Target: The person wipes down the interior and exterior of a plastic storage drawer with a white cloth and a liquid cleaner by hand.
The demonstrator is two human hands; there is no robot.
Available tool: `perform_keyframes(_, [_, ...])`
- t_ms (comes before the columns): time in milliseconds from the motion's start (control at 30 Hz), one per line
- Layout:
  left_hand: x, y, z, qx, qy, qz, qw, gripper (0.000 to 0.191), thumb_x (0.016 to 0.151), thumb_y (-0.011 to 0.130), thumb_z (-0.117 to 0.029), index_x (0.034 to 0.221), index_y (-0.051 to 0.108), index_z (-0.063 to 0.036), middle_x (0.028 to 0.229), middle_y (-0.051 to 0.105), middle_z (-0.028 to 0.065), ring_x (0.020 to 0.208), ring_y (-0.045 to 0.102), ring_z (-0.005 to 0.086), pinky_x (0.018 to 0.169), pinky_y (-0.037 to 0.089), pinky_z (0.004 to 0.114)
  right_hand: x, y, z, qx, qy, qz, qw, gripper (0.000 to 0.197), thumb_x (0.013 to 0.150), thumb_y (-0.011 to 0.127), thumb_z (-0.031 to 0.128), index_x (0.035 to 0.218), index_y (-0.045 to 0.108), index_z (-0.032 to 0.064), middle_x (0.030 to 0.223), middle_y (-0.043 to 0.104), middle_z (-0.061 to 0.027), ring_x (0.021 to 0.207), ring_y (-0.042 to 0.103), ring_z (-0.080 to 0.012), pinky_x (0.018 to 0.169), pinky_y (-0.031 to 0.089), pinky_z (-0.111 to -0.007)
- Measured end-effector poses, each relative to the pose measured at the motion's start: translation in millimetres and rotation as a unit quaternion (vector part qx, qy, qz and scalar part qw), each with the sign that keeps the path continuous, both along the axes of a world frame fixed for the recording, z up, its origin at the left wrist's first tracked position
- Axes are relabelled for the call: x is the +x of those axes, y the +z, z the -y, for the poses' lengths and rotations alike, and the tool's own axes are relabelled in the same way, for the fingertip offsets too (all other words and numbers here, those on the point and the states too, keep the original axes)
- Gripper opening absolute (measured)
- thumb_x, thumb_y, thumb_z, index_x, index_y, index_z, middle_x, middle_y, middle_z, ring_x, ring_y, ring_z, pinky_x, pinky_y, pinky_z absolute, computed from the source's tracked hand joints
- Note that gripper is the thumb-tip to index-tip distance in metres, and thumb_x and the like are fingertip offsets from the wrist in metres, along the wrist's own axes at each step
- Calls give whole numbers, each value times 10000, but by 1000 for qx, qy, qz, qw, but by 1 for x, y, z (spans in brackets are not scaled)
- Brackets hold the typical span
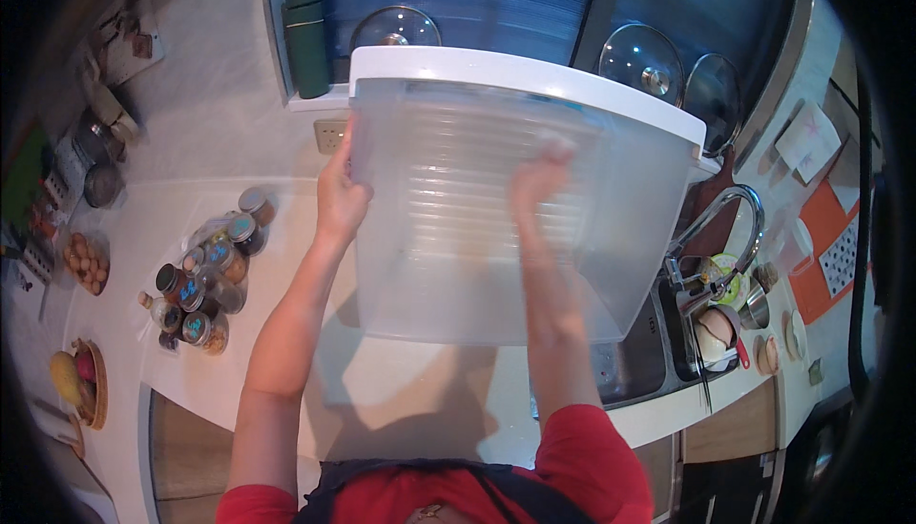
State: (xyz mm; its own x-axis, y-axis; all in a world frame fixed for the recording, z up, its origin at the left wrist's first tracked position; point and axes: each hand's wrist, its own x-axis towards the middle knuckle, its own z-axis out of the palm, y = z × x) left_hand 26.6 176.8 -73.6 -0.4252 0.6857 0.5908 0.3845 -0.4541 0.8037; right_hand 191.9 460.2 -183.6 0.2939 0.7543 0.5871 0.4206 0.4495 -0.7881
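Note:
A translucent plastic refrigerator drawer [458,302] with a white front rim [529,73] is tilted up over the counter before me, its open side towards me. My left hand [343,198] grips its left side wall, the thumb bent at the near face. Inside the drawer, against the ribbed bottom, my right hand [538,180] is closed around a whitish cloth [557,143]. Motion blurs that hand, so the cloth's shape is unclear. Part of the sink [630,370] is hidden behind the drawer's lower right corner.
Several lidded jars [204,288] cluster on the counter [279,295] at left. To the right rise a chrome faucet [751,223] and a rack of dishes [719,331]. Glass pot lids [642,66] lean at the window behind the drawer. A fruit basket [96,388] stands far left.

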Motion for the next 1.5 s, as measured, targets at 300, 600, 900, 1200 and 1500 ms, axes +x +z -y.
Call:
perform_keyframes(300, [-4, 10, 13, -22, 33, -28, 999, 957, 625, 310, 234, 1477, 186, -183, 1506, 247, 78, 1370, 272, 296, 1040, 309, 477, 15, 23, -21, 326, -166, 379, 850, 400, 846, 543, 183, 1236, 512, 101, 1229, 521, -117, 1072, 511, -289, 789, 421, -468])
perform_keyframes(600, [-1, 0, 5, -20, 37, 15, 999, 931, 634, 316, 235, 1470, 212, -163, 1507, 245, 82, 1360, 291, 292, 1039, 321, 451, -92, -7, 73, 311, 17, 428, 848, 509, 776, 579, 180, 1269, 486, 89, 1272, 475, -256, 1048, 527, -333, 818, 422, -474])
perform_keyframes(900, [1, -5, 6, -11, 45, -37, 998, 855, 697, 325, 227, 1468, 205, -123, 1501, 258, 82, 1346, 318, 261, 1044, 326, 349, 60, 60, -9, -28, -174, 320, 931, 431, 744, 579, 231, 1161, 582, 122, 1234, 540, -177, 953, 577, -302, 762, 436, -485])
perform_keyframes(1200, [5, 14, 7, -12, 3, 58, 998, 958, 587, 334, 253, 1464, 223, -116, 1493, 282, 89, 1354, 310, 238, 1043, 295, 289, -87, 49, 65, 282, 52, 393, 874, 324, 758, 548, 194, 1071, 587, 118, 1106, 570, -154, 922, 564, -320, 769, 423, -492])
perform_keyframes(1500, [19, 19, 8, -64, 20, 70, 995, 981, 586, 295, 229, 1472, 215, -185, 1495, 277, 89, 1358, 305, 269, 1024, 316, 366, 82, 45, -45, 51, -215, 407, 886, 312, 799, 539, 284, 1094, 597, 199, 1236, 533, -57, 996, 538, -277, 751, 420, -468])
